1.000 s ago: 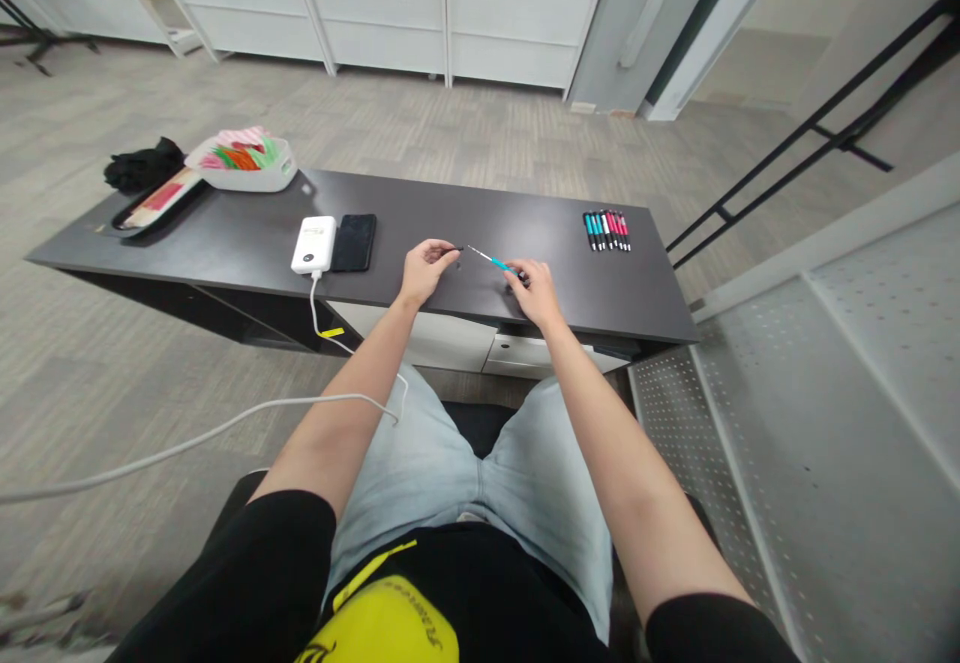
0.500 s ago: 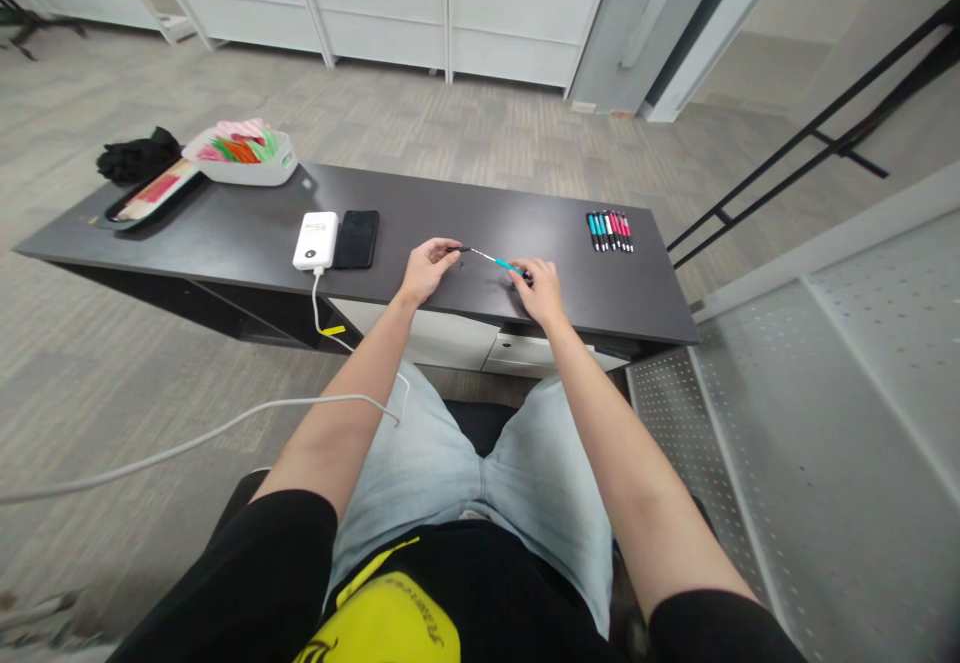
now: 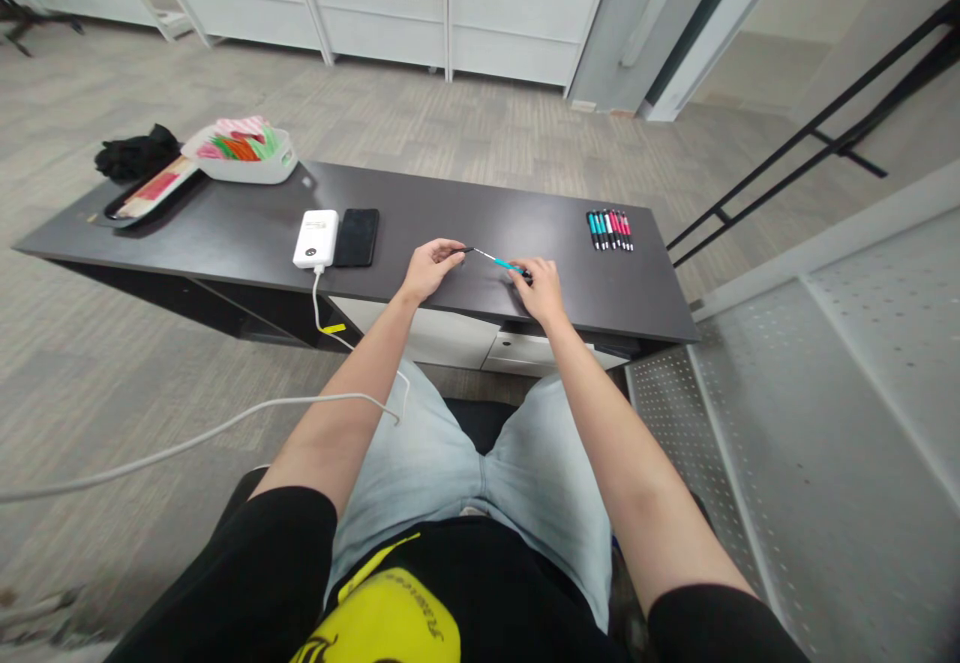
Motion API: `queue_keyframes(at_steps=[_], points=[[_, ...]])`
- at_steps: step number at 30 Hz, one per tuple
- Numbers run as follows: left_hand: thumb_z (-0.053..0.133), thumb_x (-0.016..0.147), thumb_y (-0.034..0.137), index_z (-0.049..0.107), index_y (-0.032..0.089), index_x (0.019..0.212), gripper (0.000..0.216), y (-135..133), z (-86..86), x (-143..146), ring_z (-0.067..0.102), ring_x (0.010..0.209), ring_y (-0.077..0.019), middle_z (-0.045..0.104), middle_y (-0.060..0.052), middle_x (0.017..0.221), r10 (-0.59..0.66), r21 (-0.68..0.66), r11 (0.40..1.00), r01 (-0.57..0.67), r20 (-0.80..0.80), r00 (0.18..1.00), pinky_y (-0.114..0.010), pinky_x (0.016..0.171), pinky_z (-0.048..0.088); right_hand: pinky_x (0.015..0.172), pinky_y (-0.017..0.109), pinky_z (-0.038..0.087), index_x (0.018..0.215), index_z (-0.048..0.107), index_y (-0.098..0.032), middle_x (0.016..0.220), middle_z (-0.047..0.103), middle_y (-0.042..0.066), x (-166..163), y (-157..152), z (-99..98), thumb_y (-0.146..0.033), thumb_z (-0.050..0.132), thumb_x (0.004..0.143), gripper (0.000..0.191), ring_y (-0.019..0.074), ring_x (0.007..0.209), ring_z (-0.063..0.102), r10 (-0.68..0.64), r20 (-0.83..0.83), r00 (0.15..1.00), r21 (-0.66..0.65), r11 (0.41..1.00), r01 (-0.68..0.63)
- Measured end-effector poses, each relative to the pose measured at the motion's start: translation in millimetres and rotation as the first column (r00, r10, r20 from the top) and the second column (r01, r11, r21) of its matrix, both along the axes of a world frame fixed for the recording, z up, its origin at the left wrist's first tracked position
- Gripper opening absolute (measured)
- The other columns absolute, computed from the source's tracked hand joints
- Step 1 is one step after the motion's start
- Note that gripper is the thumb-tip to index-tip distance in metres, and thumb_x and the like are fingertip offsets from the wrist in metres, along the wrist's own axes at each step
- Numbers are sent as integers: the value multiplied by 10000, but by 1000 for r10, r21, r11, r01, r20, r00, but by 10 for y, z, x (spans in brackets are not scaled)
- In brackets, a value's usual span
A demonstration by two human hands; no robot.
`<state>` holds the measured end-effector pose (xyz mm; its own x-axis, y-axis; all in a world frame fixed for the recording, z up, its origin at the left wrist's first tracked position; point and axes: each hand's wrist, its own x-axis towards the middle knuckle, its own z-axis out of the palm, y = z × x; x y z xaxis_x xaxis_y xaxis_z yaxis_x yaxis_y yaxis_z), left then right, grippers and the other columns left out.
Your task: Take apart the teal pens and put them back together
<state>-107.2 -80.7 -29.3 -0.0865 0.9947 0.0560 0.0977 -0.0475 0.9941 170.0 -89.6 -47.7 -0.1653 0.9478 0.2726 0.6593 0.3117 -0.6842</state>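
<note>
L hand: clamped on blk pen pc.; R hand: clamped on blue pen barrel, both over bench, mid, nr front edge. Pwr bank + phone: further L. Pen row: nr far R corner. Wht basket: far edge, L.

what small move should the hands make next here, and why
Probably ease the black piece along the thin pale rod toward the blue barrel, keeping them aligned: the left hand pinches that piece at or near the rod's tip, the right hand holds the barrel, and bare rod shows between.
</note>
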Motion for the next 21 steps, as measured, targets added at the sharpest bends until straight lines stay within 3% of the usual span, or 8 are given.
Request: queue_keyframes(at_steps=[11,21], points=[[860,961,397,892,316,961,86,0,-52,6,861,1122,-308,936,-49,1157,14,32,999,-13,-39,999,-450,1132,668,1310,732,481,1225,935,-398,1340,849,160,-17,-14,-50,-335,762,1149,200,482,1378,657,-89,5,996,40,995,88],[1001,826,322,849,337,886,164,-41,-4,88,826,988,-312,894,-30,969,-23,18,1000,25,-107,994,-496,1054,678,1304,724,474,1212,956,-408,1346,851,144,-38,-37,21,-336,799,1138,188,475,1362,623,-32,13,999,2,999,32]])
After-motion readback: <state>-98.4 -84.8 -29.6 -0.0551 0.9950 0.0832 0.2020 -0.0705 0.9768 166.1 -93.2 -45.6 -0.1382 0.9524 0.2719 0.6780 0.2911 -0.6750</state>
